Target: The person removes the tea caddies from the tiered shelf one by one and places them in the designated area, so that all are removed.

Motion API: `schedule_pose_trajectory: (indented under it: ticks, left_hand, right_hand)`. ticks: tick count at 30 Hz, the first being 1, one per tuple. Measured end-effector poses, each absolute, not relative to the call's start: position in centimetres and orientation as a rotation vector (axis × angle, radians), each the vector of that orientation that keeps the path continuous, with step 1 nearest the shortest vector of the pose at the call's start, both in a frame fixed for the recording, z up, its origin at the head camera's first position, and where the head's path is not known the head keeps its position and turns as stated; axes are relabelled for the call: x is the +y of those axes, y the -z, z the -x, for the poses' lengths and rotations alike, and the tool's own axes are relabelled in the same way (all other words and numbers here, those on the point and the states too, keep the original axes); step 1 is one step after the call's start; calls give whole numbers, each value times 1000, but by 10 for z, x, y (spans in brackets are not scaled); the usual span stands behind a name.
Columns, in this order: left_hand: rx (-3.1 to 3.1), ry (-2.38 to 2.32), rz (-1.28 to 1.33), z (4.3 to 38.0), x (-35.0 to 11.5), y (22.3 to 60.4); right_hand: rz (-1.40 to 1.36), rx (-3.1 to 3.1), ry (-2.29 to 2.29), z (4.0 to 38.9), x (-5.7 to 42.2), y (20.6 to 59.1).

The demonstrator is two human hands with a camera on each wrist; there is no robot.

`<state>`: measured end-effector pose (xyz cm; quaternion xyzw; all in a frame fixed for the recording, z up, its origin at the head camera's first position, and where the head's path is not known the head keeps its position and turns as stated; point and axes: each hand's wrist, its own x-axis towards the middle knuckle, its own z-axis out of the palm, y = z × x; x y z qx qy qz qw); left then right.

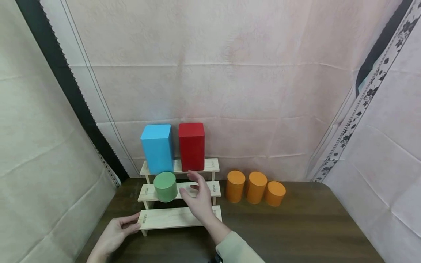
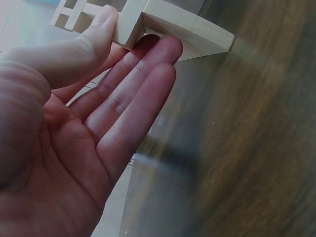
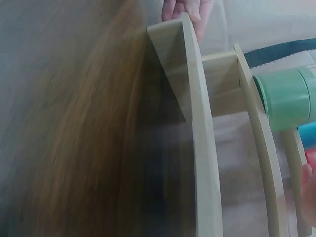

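A three-step wooden stand (image 1: 167,218) sits on the dark table. With its thumb and fingers, my left hand (image 1: 113,233) pinches the left end of the lowest step; the left wrist view shows the thumb (image 2: 101,29) against the wood. My right hand (image 1: 201,202) hovers over the right half of the middle step, thumb and fingers apart, nothing between them. Just left of it, a green cylinder (image 1: 165,187) stands on the middle step. On the top step are a tall blue block (image 1: 156,149) and a tall red block (image 1: 191,148), side by side.
Right of the stand, three orange cylinders stand on the table: a tall one (image 1: 235,188), another tall one (image 1: 255,188) and a shorter one (image 1: 275,193). Pale cloth (image 1: 230,91) hangs behind and at both sides. The brown tabletop (image 1: 296,226) extends to the right.
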<state>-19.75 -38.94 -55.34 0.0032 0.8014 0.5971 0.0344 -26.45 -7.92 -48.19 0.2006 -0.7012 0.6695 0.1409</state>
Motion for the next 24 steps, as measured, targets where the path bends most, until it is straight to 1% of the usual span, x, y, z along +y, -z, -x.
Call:
schedule_pose_trajectory:
  ticks: [10,24]
  left_hand:
    - [2457,-1832,8,198,-389,553]
    - [2478,-1826,79,199,-387,555]
  right_hand:
    - [-616,-2062,-1962,265,-105,483]
    - [-628,-2120,-1948,260,-121,479]
